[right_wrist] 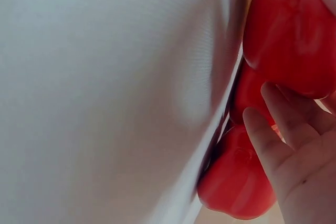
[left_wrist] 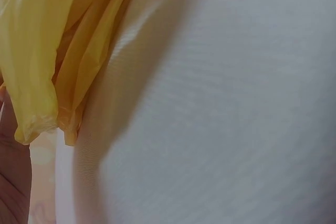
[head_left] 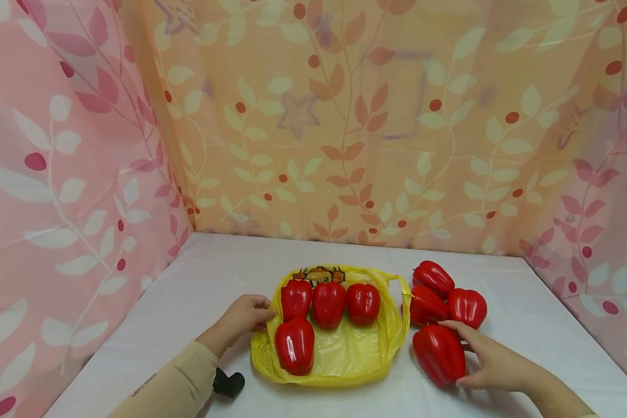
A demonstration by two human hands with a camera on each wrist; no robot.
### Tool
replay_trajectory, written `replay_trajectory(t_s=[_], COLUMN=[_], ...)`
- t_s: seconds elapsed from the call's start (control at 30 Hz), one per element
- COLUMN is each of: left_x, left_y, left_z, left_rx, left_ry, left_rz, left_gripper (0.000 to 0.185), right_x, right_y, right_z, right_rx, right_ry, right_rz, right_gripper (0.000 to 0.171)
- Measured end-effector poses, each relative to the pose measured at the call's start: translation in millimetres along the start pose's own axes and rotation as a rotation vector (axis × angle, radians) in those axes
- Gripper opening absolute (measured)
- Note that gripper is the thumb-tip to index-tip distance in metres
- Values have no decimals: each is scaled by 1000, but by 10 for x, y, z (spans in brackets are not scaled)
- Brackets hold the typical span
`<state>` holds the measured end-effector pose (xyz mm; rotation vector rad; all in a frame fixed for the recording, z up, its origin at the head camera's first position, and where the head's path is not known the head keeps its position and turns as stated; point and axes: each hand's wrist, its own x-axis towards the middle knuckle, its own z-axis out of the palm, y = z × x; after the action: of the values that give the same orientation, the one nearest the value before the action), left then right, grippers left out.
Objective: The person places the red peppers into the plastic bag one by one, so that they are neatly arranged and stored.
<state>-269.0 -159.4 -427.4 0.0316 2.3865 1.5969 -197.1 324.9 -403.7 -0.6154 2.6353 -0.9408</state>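
Observation:
A yellow plastic bag lies spread with its mouth wide, and several red bell peppers sit inside it. My left hand holds the bag's left rim between thumb and fingers; folds of the bag hang beside that hand in the left wrist view. Right of the bag, my right hand grips a red bell pepper from its right side, thumb toward me and fingers at the far side. The same pepper fills the upper right of the right wrist view.
Behind the gripped pepper, three more red bell peppers lie close together on the white tabletop. A small black object is beside the left sleeve. Patterned cloth hangs at the back and both sides.

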Motion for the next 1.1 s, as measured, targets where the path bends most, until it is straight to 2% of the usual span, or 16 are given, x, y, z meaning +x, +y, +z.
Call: replay_trajectory(t_s=[0.13,0.33,0.6,0.87,1.1], left_x=[14,20,10,15,15], left_y=[-23,-44,-31,-41,-47], left_z=[-12,-27,-26,-35,-45], left_rx=[2,3,5,3,-4], left_ry=[-7,-21,-15,-13,-14], left_rz=[5,11,8,10,9], left_gripper=[20,21,19,19,18], right_x=[-21,-45,-35,65,263], right_y=[-14,-102,-230,-374,-538], right_z=[-35,-128,-239,-300,-233], right_rx=[-37,0,-86,-68,2], right_ry=[29,35,99,144,130], right_rz=[-46,-45,-91,-138,-192], right_gripper=[87,85,85,86,85])
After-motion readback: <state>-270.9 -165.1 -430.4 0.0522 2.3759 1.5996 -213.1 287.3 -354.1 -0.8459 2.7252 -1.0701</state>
